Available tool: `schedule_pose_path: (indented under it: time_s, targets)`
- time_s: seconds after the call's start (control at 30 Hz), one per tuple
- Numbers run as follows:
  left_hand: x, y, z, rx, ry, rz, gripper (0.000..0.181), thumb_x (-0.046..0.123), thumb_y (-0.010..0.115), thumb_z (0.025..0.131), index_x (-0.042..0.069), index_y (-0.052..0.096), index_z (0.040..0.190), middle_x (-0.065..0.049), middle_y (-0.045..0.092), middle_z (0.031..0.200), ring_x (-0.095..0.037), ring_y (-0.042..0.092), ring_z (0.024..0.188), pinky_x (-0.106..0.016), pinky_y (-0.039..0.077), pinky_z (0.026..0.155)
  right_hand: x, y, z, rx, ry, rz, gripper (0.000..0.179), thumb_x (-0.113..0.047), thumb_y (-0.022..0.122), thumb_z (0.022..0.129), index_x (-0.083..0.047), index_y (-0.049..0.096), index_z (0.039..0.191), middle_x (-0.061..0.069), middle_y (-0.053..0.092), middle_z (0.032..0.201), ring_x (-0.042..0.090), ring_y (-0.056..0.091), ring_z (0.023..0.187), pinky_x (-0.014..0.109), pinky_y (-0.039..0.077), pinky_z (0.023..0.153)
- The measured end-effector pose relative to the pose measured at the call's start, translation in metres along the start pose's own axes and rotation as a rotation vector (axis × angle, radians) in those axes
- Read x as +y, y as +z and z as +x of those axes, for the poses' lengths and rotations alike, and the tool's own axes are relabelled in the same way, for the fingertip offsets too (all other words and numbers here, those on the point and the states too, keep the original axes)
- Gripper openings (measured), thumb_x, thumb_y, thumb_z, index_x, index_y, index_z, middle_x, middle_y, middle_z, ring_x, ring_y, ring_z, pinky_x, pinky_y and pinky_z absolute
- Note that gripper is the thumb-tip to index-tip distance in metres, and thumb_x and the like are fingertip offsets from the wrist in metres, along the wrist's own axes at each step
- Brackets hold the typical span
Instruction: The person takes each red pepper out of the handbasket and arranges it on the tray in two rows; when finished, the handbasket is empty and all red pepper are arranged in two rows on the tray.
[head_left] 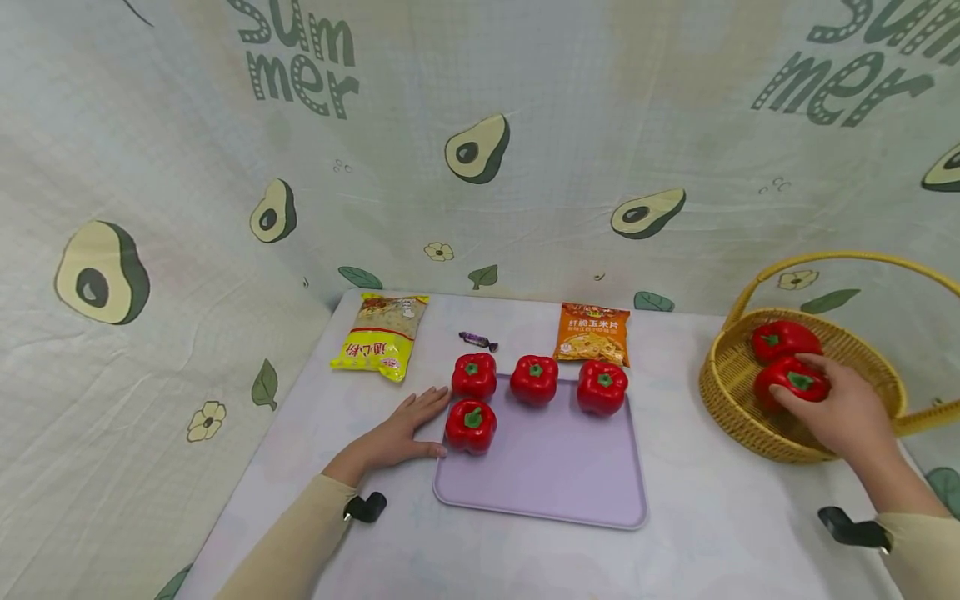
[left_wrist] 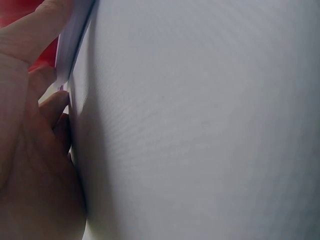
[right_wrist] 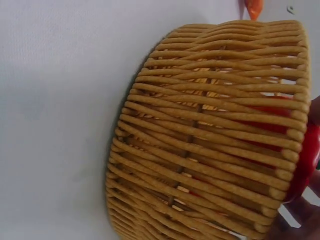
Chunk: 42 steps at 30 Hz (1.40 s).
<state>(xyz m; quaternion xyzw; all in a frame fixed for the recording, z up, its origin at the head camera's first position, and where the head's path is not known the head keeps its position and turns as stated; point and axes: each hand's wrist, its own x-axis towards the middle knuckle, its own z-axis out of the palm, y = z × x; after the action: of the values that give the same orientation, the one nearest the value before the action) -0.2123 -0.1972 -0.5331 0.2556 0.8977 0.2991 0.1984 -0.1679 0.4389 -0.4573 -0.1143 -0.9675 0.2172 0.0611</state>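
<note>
My right hand (head_left: pixel 847 408) grips a red bell pepper (head_left: pixel 792 382) with a green stem inside the wicker basket (head_left: pixel 720 392). Behind it in the basket lies another red pepper (head_left: pixel 783 340). In the right wrist view the woven basket wall (right_wrist: pixel 200 130) covers most of the held pepper (right_wrist: pixel 306 160). My left hand (head_left: pixel 401 433) lies flat with fingers spread at the left edge of the lilac tray (head_left: pixel 555 467), its thumb touching the rim. Several red peppers (head_left: pixel 471 426) stand on the tray along its left side and far edge.
A yellow food bag (head_left: pixel 381 333) lies at the back left of the white table. Next to it is a small purple-wrapped candy (head_left: pixel 477 340). An orange snack bag (head_left: pixel 592 333) lies behind the tray. The basket's tall handle (head_left: pixel 847 256) arches over the right side.
</note>
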Motion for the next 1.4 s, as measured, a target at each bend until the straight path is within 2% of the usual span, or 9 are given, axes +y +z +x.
schedule_pose_path:
  time_s: [0.3, 0.7, 1.1, 1.4]
  targets:
    - [-0.001, 0.000, 0.000, -0.001, -0.004, -0.002, 0.097, 0.055, 0.074, 0.087, 0.028, 0.022, 0.163, 0.008, 0.014, 0.170, -0.017, 0.003, 0.157, -0.046, 0.000, 0.127, -0.018, -0.006, -0.011, 0.048, -0.030, -0.039, 0.078, -0.038, 0.070, 0.095, 0.003, 0.036, 0.152, 0.044, 0.036, 0.137, 0.062, 0.032, 0.118, 0.078, 0.045, 0.081]
    - [-0.001, 0.001, 0.000, -0.001, 0.003, 0.004, 0.096, 0.055, 0.074, 0.087, 0.027, 0.022, 0.164, 0.007, 0.015, 0.170, -0.017, 0.004, 0.157, -0.046, 0.000, 0.127, -0.036, -0.008, -0.028, 0.082, -0.116, -0.030, 0.073, -0.036, 0.074, 0.092, 0.002, 0.044, 0.147, 0.043, 0.039, 0.134, 0.060, 0.033, 0.117, 0.079, 0.042, 0.079]
    - [0.000, 0.000, 0.000, 0.000, 0.002, 0.003, 0.097, 0.055, 0.074, 0.087, 0.027, 0.021, 0.164, 0.007, 0.014, 0.170, -0.017, 0.003, 0.157, -0.046, 0.000, 0.127, -0.054, -0.011, -0.044, 0.024, -0.155, 0.005, 0.078, -0.033, 0.080, 0.088, -0.001, 0.044, 0.149, 0.040, 0.038, 0.139, 0.057, 0.029, 0.121, 0.078, 0.045, 0.074]
    - [-0.002, 0.000, 0.001, -0.003, 0.011, 0.008, 0.097, 0.055, 0.074, 0.087, 0.026, 0.021, 0.164, 0.006, 0.014, 0.170, -0.018, 0.003, 0.157, -0.047, -0.001, 0.126, -0.068, -0.008, -0.053, -0.011, -0.215, 0.010, 0.079, -0.037, 0.083, 0.086, -0.005, 0.046, 0.148, 0.037, 0.039, 0.141, 0.056, 0.032, 0.123, 0.081, 0.041, 0.081]
